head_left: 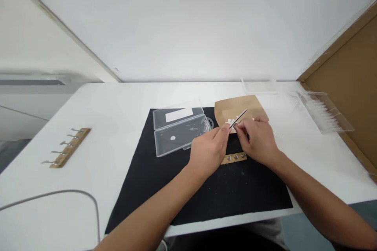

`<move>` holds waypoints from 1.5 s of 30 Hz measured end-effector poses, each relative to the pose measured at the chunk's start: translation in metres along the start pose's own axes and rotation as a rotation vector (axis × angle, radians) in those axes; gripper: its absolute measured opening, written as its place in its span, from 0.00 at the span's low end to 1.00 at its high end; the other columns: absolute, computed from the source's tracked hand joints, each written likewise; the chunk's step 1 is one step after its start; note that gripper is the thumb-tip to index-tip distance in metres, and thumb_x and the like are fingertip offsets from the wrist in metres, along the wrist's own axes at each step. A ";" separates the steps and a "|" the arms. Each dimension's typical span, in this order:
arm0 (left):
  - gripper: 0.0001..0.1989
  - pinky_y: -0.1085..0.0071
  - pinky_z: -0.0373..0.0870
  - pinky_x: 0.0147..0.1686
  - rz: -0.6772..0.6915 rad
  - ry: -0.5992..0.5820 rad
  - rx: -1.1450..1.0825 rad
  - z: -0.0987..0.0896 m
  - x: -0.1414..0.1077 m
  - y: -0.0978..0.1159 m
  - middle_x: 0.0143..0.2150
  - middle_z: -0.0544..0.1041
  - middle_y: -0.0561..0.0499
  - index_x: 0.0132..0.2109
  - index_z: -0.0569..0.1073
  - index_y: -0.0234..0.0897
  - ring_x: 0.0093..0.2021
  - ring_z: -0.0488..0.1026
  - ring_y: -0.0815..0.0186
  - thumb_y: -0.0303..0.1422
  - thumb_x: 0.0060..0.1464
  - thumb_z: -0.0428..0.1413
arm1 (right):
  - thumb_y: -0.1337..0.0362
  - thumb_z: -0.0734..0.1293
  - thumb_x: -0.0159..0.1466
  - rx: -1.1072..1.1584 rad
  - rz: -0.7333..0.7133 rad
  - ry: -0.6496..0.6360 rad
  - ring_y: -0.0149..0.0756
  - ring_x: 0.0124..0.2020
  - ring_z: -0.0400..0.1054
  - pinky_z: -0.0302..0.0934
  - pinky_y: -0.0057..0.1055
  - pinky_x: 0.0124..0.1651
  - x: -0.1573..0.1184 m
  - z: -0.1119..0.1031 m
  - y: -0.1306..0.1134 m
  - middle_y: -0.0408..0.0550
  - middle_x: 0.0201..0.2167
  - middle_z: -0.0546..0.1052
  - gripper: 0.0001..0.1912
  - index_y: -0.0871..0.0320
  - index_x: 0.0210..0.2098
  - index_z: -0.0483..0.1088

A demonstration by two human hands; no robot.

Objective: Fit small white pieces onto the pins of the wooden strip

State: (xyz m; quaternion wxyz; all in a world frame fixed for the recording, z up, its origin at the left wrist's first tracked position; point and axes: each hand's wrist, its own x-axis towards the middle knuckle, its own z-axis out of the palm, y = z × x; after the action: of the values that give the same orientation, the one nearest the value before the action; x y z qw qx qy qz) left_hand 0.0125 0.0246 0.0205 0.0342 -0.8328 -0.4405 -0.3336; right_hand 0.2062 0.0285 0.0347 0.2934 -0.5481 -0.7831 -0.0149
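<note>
My left hand (pixel 209 150) is closed, its fingertips at the lower end of a slim, flat dark-and-white stick (pixel 239 118) that slants up to the right. Close beside it, my right hand (pixel 258 139) is pinched; whatever its fingertips hold is too small and hidden to name. Beneath both hands lies a brown paper sheet (pixel 240 104) with small white pieces (pixel 231 121) on it. Just below the fingers, a brown strip (pixel 234 158) with several small metal pieces rests on the black mat (pixel 206 200).
An open clear plastic case (pixel 173 141) with transparent bits lies left of my hands. Further left sits a wooden strip (pixel 70 148) with several metal clips. A clear tray of nail-tip-like pieces (pixel 322 113) is at the right, near a cardboard panel (pixel 344 62). A cable (pixel 59 192) crosses the front left.
</note>
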 end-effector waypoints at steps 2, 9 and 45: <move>0.14 0.71 0.55 0.23 0.000 0.004 0.013 -0.001 0.000 -0.001 0.27 0.78 0.52 0.54 0.78 0.38 0.26 0.73 0.68 0.34 0.75 0.48 | 0.60 0.62 0.73 -0.008 0.041 0.041 0.34 0.20 0.64 0.52 0.38 0.42 0.000 0.001 -0.002 0.39 0.20 0.74 0.11 0.54 0.33 0.65; 0.14 0.72 0.56 0.23 0.003 -0.005 0.014 -0.002 0.001 -0.002 0.28 0.78 0.51 0.54 0.78 0.38 0.26 0.73 0.68 0.34 0.75 0.48 | 0.60 0.62 0.74 -0.013 0.083 0.073 0.35 0.22 0.65 0.53 0.38 0.43 0.003 0.002 -0.001 0.40 0.22 0.75 0.12 0.54 0.33 0.65; 0.11 0.55 0.63 0.45 -0.112 0.134 0.389 -0.007 0.013 -0.037 0.43 0.79 0.39 0.52 0.80 0.36 0.42 0.73 0.51 0.32 0.68 0.56 | 0.64 0.70 0.73 0.020 -0.126 0.337 0.32 0.32 0.79 0.57 0.35 0.41 -0.012 -0.005 -0.013 0.41 0.32 0.84 0.08 0.55 0.37 0.67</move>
State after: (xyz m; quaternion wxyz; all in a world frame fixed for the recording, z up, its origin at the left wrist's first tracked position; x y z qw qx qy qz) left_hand -0.0145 0.0541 0.0248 0.2052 -0.7607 -0.5388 -0.2983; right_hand 0.2004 0.0113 0.0370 0.4246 -0.4846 -0.7558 -0.1170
